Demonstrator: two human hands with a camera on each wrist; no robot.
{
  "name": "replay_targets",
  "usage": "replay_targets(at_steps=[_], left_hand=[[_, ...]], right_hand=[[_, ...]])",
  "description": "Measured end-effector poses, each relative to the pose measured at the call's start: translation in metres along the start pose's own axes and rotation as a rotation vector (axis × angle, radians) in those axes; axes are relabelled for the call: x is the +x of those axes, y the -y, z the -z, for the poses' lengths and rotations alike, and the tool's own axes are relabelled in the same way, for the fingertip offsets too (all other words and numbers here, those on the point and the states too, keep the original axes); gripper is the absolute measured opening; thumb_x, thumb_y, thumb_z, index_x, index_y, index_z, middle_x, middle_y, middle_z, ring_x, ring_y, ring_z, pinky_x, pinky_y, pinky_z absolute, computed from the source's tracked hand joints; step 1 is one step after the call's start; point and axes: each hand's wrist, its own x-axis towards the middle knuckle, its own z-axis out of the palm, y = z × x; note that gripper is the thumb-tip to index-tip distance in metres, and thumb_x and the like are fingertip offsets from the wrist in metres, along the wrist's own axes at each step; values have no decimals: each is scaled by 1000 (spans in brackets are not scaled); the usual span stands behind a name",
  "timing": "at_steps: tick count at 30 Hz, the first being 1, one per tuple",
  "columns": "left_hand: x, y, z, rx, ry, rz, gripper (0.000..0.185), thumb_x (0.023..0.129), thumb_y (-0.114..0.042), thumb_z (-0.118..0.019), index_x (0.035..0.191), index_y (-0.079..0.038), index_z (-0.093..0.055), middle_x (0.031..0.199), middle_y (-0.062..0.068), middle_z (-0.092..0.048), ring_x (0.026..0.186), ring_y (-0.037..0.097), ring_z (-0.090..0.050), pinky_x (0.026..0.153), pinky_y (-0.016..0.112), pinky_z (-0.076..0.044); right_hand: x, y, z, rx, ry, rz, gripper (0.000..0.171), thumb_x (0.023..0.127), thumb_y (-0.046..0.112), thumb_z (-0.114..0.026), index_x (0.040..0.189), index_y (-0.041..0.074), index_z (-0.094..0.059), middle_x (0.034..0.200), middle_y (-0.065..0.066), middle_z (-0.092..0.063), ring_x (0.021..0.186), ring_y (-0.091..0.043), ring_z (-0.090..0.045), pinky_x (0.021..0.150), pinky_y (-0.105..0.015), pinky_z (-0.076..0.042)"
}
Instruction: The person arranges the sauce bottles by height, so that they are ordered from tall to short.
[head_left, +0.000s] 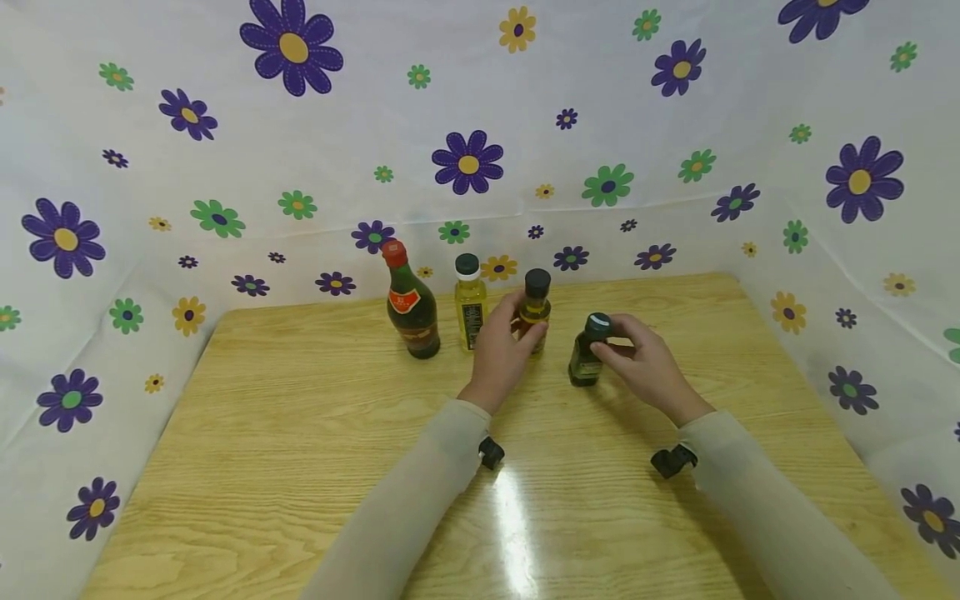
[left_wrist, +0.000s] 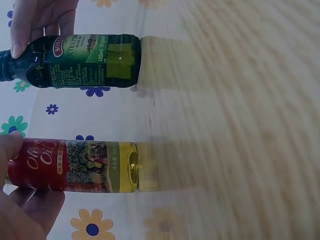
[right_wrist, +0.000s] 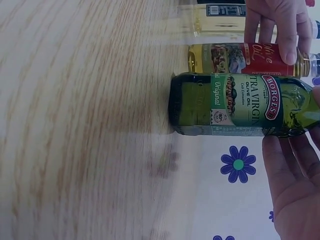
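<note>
My left hand grips a small olive oil bottle with a red label and black cap, thumb and fingers on opposite sides. To its right, my right hand holds a dark green olive oil bottle by its upper part, below the dark cap. Both bottles stand upright, their bases at or very near the tabletop; whether they touch it is hard to tell. In the head view the green bottle is nearer to me than the red-labelled one. Fingers cover part of each bottle.
Just left of my left hand stands a yellow oil bottle with a dark label. Farther left is a taller dark green bottle with a red cap. The wooden table meets a flowered cloth backdrop behind and at both sides.
</note>
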Motion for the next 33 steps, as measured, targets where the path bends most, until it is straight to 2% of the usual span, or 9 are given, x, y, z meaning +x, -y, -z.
replay_targets(at_steps=[5,11,19,28,33], left_hand=[[0,3,-3,67,-28,-27,48,91,-31,-64,135,-23,-46,120,-2,-49,108,12,-55,90,32,-52],[1,5,-6,96,-51,-32,51,91,-33,-63,137,-25,-45,121,-1,-49,110,11,-54,91,27,-50],[1,6,-8,96,-51,-16,51,91,-34,-63,138,-24,-44,121,-2,-48,111,10,-54,92,25,-49],[0,2,-8,96,-50,7,53,90,-35,-64,138,-26,-44,123,-1,-48,110,13,-55,91,33,-51],[0,2,-7,108,-52,15,55,90,-35,-64,140,-26,-42,125,-1,-49,111,13,-54,92,32,-50]], right_hand=[[0,-1,0,-1,-5,-2,36,93,13,-61,125,0,-53,119,-16,-57,113,-29,-55,91,-38,-49],[-1,0,-1,-2,-14,3,35,93,12,-61,125,0,-53,119,-16,-57,112,-29,-55,91,-38,-49],[-1,0,-1,-7,-17,3,36,93,11,-61,126,-1,-52,119,-16,-57,112,-29,-55,91,-38,-49],[-2,2,-1,-12,-20,2,36,93,11,-61,125,0,-52,119,-16,-57,112,-29,-55,91,-40,-49],[-2,1,-1,-16,-17,4,36,93,13,-61,126,0,-52,119,-16,-57,112,-29,-55,91,-41,-49]])
